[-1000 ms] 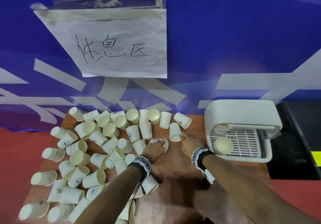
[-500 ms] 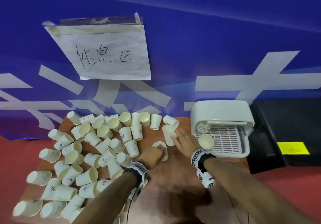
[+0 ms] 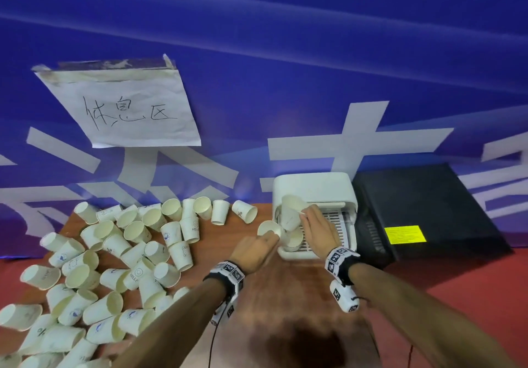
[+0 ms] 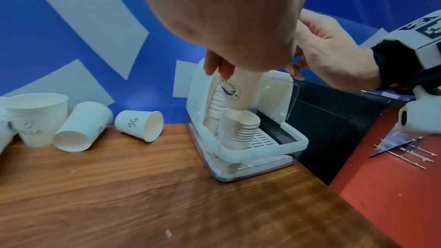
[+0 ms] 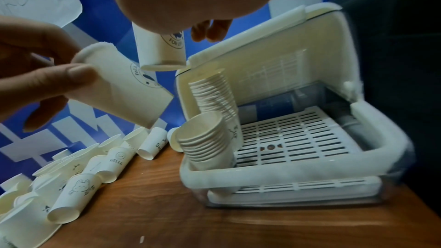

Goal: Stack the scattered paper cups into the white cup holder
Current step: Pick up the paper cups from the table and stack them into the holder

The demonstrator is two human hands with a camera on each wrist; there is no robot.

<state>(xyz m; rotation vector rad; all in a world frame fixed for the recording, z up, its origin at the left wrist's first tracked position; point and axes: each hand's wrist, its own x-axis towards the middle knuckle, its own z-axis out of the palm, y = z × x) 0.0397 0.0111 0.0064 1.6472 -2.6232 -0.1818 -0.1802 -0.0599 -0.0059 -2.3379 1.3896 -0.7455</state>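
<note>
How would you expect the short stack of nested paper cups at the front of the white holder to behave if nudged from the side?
The short stack already leans, so it would probably tip rather than slide. It looks light: thin paper, like the cup in the left hand. Once loose it would likely roll, since the cups on the table lie on their sides. The holder's rim might catch it.

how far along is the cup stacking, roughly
Early on. Done: two nested stacks stand in the white cup holder, a tall stack at the back and a short stack in front. In hand: the right hand and the left hand each hold one cup near the holder. Left: dozens of loose cups scattered over the table.
</note>
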